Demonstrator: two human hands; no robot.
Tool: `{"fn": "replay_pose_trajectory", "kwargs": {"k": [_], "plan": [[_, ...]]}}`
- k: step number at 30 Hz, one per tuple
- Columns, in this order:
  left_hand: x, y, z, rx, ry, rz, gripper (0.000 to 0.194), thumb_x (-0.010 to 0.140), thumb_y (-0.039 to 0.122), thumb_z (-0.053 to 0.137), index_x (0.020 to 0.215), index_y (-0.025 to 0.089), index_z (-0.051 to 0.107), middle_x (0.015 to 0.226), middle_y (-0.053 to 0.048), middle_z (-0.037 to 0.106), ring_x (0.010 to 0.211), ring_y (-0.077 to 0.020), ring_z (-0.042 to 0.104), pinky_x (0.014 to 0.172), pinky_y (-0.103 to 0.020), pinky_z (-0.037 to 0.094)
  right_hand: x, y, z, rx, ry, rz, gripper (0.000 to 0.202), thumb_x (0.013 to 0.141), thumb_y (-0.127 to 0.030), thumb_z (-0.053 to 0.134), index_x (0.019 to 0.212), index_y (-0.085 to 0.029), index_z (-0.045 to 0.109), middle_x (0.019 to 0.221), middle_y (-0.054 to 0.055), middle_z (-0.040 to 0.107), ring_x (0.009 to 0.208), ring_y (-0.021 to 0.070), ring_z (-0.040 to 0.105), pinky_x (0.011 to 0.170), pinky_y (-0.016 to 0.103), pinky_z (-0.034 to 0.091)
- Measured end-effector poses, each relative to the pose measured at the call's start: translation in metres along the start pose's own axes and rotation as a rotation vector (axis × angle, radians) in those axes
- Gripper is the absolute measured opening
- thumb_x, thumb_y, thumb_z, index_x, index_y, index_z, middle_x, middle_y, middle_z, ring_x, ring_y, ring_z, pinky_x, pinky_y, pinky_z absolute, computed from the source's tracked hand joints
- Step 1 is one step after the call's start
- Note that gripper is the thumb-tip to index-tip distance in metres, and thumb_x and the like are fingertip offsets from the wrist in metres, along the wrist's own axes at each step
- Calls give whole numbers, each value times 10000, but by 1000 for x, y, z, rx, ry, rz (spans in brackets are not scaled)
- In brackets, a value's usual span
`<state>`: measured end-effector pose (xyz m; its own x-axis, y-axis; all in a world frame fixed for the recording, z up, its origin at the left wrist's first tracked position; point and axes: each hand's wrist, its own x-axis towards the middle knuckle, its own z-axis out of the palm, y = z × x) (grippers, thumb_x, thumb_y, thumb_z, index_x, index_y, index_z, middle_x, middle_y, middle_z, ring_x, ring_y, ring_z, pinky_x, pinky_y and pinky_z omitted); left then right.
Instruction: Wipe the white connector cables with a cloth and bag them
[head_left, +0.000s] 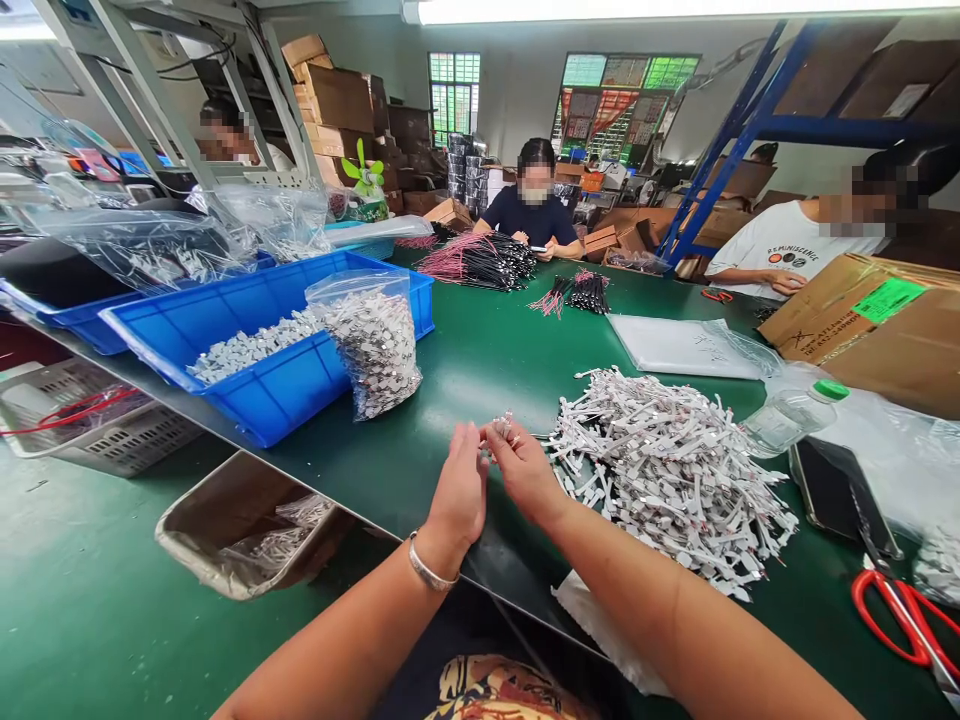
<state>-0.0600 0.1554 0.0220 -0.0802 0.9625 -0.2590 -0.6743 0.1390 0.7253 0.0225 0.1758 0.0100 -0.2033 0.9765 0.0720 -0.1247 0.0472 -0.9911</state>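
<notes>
Both of my hands meet above the front of the green table. Between the fingers of my right hand is a small bunch of short white connector leads. My left hand, a silver bangle at its wrist, closes around the near side of the same bunch, its fingers together; the fingertips partly hide what they grip. Just right of my hands lies a big heap of similar white leads. To the left, a clear bag packed with small white parts leans against a blue bin.
At right lie a black phone, red-handled scissors, a green-capped bottle and a cardboard box. Black and red wire bundles lie further back, near a seated person. Another person sits right. A bin stands below the left edge.
</notes>
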Motion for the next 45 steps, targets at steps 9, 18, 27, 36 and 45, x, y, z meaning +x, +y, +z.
{"fn": "replay_pose_trajectory", "kwargs": {"k": [9,18,27,36,45], "plan": [[0,35,-44,634,-171,187,687,782,403,620,1379,220,334,1478,-79,267,1347,-219,254,1074,-290,251,-7,-5,-16,-90,-165,120,219,795,-422,547,780,-204,567,784,-8,584,790,145,532,800,317,419],[-24,16,11,764,-766,-266,471,810,445,552,1213,202,551,722,-30,635,441,-88,525,400,-192,366,-70,-37,-33,-38,-208,421,87,730,-210,541,731,-149,603,617,-9,576,564,91,540,502,197,393],[-22,-15,45,711,-789,-378,314,739,357,640,961,137,675,797,-61,670,490,-75,541,420,-170,392,-98,-39,-75,272,-204,641,357,658,-431,690,775,-115,574,626,22,615,473,90,571,381,162,356],[-4,-31,64,565,-670,-520,417,666,319,724,1031,149,616,841,-77,697,514,-80,552,387,-157,302,-99,-23,-93,330,-65,576,365,718,-467,658,808,-132,542,589,-21,578,416,38,495,364,140,290],[2,-31,73,836,-653,-229,380,722,368,670,1045,167,676,983,-76,698,787,-180,632,675,-264,477,-100,-30,-101,389,-116,639,350,730,-460,652,795,-136,536,571,-20,574,406,47,505,359,135,330]]}}
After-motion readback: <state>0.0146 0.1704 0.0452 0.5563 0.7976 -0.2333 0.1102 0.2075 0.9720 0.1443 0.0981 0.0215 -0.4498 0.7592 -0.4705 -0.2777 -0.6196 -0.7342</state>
